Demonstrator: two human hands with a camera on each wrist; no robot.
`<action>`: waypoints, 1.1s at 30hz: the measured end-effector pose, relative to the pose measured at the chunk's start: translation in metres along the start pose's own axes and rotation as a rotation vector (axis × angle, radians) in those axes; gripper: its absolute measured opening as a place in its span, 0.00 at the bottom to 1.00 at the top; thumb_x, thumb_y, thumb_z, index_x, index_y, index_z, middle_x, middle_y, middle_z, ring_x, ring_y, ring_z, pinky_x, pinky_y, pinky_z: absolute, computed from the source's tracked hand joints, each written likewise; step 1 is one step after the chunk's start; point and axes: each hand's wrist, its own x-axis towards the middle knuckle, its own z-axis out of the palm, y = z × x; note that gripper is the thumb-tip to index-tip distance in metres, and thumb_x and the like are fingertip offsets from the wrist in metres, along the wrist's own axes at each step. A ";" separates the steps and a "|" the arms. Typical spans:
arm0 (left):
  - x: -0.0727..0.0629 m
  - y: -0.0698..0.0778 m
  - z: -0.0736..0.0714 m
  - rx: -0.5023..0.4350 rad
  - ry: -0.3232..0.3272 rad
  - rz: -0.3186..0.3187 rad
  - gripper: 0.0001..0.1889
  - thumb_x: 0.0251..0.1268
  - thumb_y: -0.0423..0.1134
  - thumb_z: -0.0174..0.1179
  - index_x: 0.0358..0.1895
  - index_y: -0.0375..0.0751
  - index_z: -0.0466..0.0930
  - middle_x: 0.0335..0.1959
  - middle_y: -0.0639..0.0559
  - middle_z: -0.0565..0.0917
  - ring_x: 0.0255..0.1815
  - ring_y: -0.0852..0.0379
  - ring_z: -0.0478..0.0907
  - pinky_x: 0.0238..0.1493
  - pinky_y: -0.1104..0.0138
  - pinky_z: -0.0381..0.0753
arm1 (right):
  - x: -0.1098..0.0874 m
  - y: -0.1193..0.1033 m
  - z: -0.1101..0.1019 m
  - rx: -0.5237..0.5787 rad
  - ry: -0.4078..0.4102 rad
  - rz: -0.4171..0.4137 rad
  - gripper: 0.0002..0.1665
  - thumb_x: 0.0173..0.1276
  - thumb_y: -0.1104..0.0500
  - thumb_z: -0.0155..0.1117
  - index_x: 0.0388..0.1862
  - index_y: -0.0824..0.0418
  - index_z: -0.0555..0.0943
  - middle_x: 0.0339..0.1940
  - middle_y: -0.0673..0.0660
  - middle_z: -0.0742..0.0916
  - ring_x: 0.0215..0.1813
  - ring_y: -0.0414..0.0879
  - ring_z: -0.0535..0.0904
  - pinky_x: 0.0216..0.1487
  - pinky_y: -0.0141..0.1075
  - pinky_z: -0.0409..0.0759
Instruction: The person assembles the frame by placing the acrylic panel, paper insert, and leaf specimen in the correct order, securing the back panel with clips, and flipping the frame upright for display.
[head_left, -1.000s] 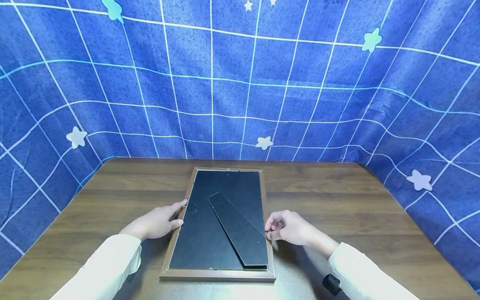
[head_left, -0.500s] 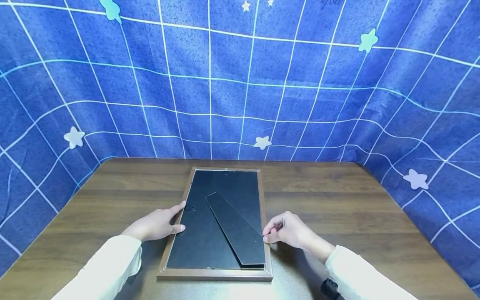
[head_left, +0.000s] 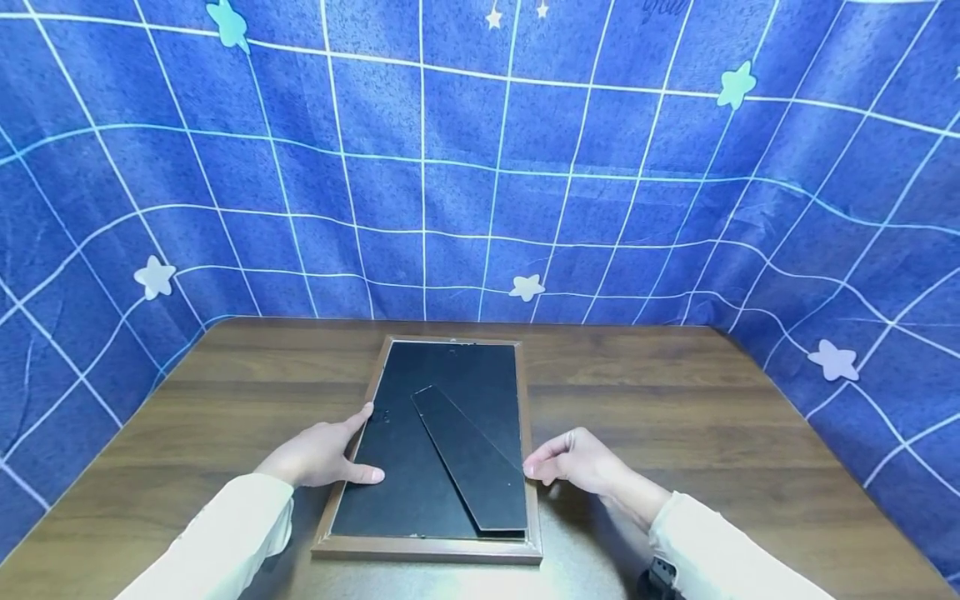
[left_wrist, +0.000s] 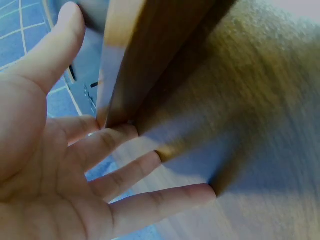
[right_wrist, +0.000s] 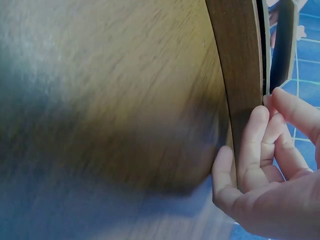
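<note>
One spread left hand (head_left: 318,456), we judge, steadies the frame (head_left: 427,547) at its left, but we cannot tell if the right hand (head_left: 581,460), curled opposite, pinches anything.

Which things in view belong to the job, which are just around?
Part of the job:
picture frame, back side up
black backing panel
stand leg
left hand, thumb on the panel
right hand, at the stand leg's edge

Just around:
wooden table
blue star-patterned backdrop
small black device, part-hidden
</note>
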 end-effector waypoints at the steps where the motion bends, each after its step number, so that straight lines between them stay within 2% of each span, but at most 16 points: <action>1: 0.000 0.000 0.000 0.003 0.004 -0.003 0.57 0.57 0.56 0.74 0.79 0.30 0.50 0.68 0.21 0.69 0.65 0.24 0.71 0.61 0.35 0.71 | 0.000 0.001 -0.001 0.018 -0.009 0.005 0.12 0.59 0.67 0.70 0.39 0.76 0.87 0.32 0.56 0.91 0.28 0.42 0.81 0.36 0.36 0.82; 9: 0.000 0.001 0.001 0.022 0.021 -0.028 0.57 0.57 0.57 0.74 0.79 0.30 0.51 0.67 0.22 0.70 0.65 0.22 0.70 0.61 0.34 0.71 | 0.003 0.003 -0.005 0.056 -0.061 0.028 0.15 0.60 0.66 0.68 0.43 0.77 0.86 0.37 0.56 0.92 0.30 0.41 0.82 0.44 0.37 0.83; 15: 0.001 0.002 -0.001 0.022 0.003 -0.029 0.58 0.56 0.56 0.74 0.79 0.28 0.50 0.67 0.21 0.70 0.65 0.23 0.70 0.62 0.35 0.71 | 0.005 0.002 -0.007 -0.002 -0.101 0.028 0.15 0.61 0.66 0.67 0.44 0.76 0.86 0.41 0.59 0.91 0.32 0.40 0.82 0.44 0.37 0.82; 19: 0.004 0.005 -0.002 -0.010 -0.028 -0.008 0.58 0.57 0.54 0.74 0.78 0.23 0.48 0.70 0.20 0.66 0.68 0.24 0.67 0.66 0.37 0.68 | 0.004 -0.002 -0.006 -0.104 -0.081 -0.028 0.11 0.59 0.67 0.68 0.39 0.74 0.87 0.33 0.57 0.90 0.33 0.41 0.80 0.41 0.37 0.79; 22: 0.005 0.006 -0.001 -0.037 -0.040 0.004 0.57 0.59 0.52 0.74 0.77 0.20 0.47 0.71 0.20 0.64 0.71 0.25 0.65 0.68 0.38 0.66 | 0.004 -0.004 -0.003 -0.205 -0.023 -0.079 0.05 0.57 0.69 0.72 0.33 0.67 0.86 0.25 0.51 0.85 0.31 0.40 0.78 0.38 0.36 0.77; 24: 0.004 0.006 0.000 -0.049 -0.035 0.006 0.57 0.59 0.52 0.74 0.77 0.19 0.47 0.71 0.20 0.63 0.71 0.25 0.64 0.69 0.38 0.65 | 0.004 -0.005 0.000 -0.253 0.016 -0.094 0.06 0.56 0.69 0.74 0.32 0.64 0.85 0.22 0.48 0.82 0.29 0.40 0.77 0.38 0.36 0.76; 28: 0.002 0.007 0.001 -0.036 -0.001 0.008 0.56 0.57 0.53 0.74 0.76 0.20 0.51 0.70 0.21 0.66 0.69 0.25 0.66 0.67 0.38 0.67 | 0.004 -0.007 0.006 -0.252 0.081 -0.042 0.08 0.54 0.68 0.75 0.33 0.64 0.86 0.24 0.48 0.84 0.32 0.41 0.78 0.44 0.38 0.77; 33: 0.001 0.007 0.000 -0.003 0.022 0.008 0.56 0.56 0.54 0.75 0.76 0.20 0.53 0.69 0.22 0.69 0.67 0.24 0.69 0.64 0.37 0.69 | 0.004 -0.011 0.009 -0.075 0.084 0.102 0.10 0.60 0.67 0.69 0.40 0.71 0.87 0.34 0.57 0.90 0.37 0.43 0.82 0.45 0.44 0.83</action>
